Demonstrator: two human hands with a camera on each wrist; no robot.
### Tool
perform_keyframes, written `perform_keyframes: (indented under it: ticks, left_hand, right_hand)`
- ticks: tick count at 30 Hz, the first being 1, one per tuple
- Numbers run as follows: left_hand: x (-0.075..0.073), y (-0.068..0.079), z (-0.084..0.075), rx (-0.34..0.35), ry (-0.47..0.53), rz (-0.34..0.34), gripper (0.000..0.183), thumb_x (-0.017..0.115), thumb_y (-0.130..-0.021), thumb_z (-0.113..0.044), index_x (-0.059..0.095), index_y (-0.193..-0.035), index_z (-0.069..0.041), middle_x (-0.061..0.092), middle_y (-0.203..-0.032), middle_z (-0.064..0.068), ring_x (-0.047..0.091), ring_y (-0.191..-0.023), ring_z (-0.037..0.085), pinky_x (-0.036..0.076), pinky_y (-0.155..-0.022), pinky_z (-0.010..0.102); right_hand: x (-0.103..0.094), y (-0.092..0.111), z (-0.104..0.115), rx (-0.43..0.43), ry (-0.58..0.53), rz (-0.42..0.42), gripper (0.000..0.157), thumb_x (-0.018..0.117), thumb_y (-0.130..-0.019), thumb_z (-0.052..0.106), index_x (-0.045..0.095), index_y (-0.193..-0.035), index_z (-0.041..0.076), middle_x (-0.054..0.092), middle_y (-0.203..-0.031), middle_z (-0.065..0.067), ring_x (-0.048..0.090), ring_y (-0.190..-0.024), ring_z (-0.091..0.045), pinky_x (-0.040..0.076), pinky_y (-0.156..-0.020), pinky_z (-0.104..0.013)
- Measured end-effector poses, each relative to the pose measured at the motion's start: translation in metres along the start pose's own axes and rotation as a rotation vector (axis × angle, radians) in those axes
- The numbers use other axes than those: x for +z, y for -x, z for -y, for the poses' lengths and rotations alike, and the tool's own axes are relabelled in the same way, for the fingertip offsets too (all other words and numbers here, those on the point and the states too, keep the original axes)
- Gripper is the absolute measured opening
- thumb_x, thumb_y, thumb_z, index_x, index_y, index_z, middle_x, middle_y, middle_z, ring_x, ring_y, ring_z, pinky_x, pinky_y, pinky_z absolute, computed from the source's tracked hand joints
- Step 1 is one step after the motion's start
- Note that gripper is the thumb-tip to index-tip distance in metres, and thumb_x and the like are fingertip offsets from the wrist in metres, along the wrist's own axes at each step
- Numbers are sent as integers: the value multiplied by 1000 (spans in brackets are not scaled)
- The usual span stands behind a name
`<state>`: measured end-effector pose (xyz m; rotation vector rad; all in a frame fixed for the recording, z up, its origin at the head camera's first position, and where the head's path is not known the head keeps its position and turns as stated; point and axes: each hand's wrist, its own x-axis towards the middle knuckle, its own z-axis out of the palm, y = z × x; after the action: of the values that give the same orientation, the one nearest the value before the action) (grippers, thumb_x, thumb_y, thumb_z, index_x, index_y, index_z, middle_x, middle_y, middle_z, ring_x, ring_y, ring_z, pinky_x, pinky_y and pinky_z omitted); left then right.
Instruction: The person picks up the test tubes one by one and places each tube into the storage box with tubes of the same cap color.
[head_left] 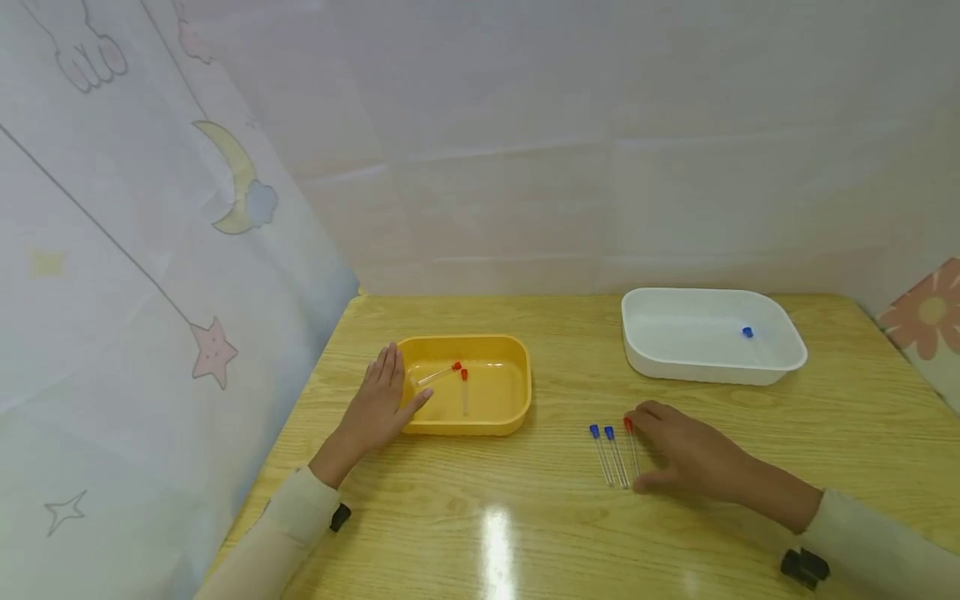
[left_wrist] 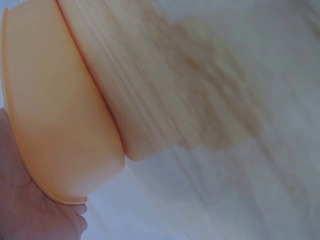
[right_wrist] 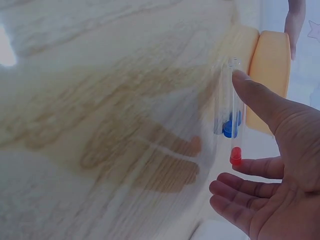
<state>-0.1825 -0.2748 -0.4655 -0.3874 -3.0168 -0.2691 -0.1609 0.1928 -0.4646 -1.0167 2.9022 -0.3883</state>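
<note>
My left hand (head_left: 378, 400) rests on the left rim of the yellow tray (head_left: 480, 427), its fingers straight and the thumb reaching over the inside. Two clear tubes with red caps (head_left: 464, 375) lie in that tray. At the right, my right hand (head_left: 690, 454) pinches a red-capped clear tube (right_wrist: 235, 156) lengthwise, the thumb by its bare end and the index finger at the cap. Beside it on the table lie two blue-capped tubes (head_left: 610, 433), side by side. The right hand's other fingers are spread and hold nothing.
A white tray (head_left: 708, 371) stands at the back right with a blue-capped piece (head_left: 747, 332) inside. The wooden table (head_left: 420, 533) meets printed cloth (head_left: 495, 208) at the back and the left.
</note>
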Motion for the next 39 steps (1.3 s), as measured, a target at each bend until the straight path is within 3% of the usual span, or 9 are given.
perform_keyframes:
  ticks: [8,17,24,30,39]
  left_hand:
    - [-1,1,0,-1,3,-3,92,23,-94,-66,6,-148,7,-8,-155,17,0,-143,33,7,-114,48]
    - [1,0,1,-1,9,-6,93,23,-93,-67,6,-148,6,-9,-155,16,-1,-143,32,7,-114,48]
    - [0,0,-1,1,16,-11,93,24,-94,-66,6,-148,7,-9,-155,16,-2,-143,32,7,-114,48]
    - [0,0,-2,0,17,-15,92,25,-94,-66,6,-148,7,-8,-155,17,-1,-143,32,7,-114,48]
    - [1,-1,0,2,7,-12,93,25,-94,-66,7,-147,7,-7,-155,18,-1,-143,32,7,-114,48]
  right_hand:
    - [-4,-8,5,20,-25,0,91,79,-64,57,52,-131,2,50,-128,-15,53,-113,-31,51,-82,-44]
    - [-11,-17,9,-39,-8,-25,86,78,-66,57,53,-128,2,51,-122,-12,57,-105,-27,52,-78,-39]
    - [-15,-24,16,-66,-25,-15,90,76,-66,59,52,-130,1,49,-128,-15,54,-112,-32,51,-82,-43]
    - [-16,-31,23,-101,-41,-11,88,78,-64,58,54,-127,1,51,-123,-10,56,-106,-26,52,-79,-38]
    - [-17,-39,34,-67,-67,95,90,78,-64,58,52,-130,3,47,-130,-11,54,-110,-26,51,-82,-38]
